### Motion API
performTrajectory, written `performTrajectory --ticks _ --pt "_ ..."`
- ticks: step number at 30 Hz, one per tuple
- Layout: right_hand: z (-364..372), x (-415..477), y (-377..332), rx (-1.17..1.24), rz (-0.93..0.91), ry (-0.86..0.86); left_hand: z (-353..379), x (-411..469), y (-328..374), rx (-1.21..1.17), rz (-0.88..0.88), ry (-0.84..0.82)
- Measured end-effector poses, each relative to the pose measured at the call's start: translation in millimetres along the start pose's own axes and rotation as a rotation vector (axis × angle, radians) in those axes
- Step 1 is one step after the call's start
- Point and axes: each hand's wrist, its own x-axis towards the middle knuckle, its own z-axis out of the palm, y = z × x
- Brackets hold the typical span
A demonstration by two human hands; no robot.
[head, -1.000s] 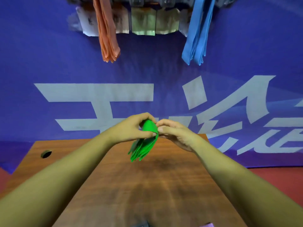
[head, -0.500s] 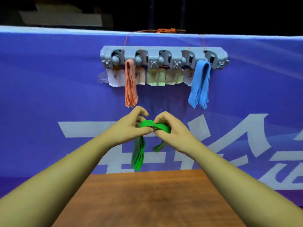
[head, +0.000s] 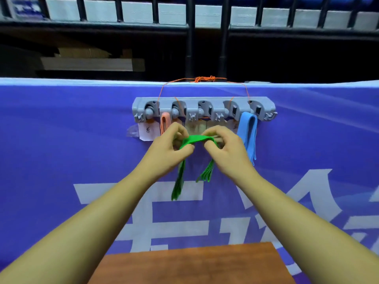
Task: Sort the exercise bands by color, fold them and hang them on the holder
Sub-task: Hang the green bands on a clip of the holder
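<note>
folded green rubber exercise band held up just below grey plastic clip holder, between hanging orange band and blue band, well above wooden desk. left hand grip pinching one side of fold, right hand grip pinching other; ends dangle. judged light, limp, stretchy; layers likely to slide apart. take hold at fold, stack pinched flat.

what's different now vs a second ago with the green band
The left hand and right hand lifted the green band from just above the table up to the holder and drew it apart, so it spans between them with ends hanging. Both kept their pinch. The orange band and blue band hang on the holder as before.
</note>
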Motion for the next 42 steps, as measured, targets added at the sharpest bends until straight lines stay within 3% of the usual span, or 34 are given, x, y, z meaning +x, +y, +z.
performTrajectory --ticks 10,14,18,25,31,35,42 --pt "4.5 55.8 -4.9 -0.153 -0.072 0.177 21.6 49.9 10.4 0.15 0.041 0.434" --pt "13.0 66.9 5.7 -0.233 -0.072 0.188 29.5 59.5 2.6 0.307 0.018 0.508" --pt "20.3 71.5 25.2 -0.305 -0.045 0.135 31.6 61.4 -9.8 0.461 0.043 0.502" --pt "29.0 72.9 33.2 -0.254 -0.074 0.092 29.4 66.9 -19.7 0.344 0.035 0.554" --pt "29.5 76.3 38.2 -0.207 -0.105 0.063 25.1 65.5 -24.1 0.354 0.052 0.439" --pt "26.8 71.4 47.2 -0.141 -0.114 0.012 24.9 56.5 -28.4 0.133 0.069 0.313" --pt "28.0 69.4 50.9 -0.11 -0.213 0.045 33.6 62.8 -34.0 -0.079 0.032 0.411"
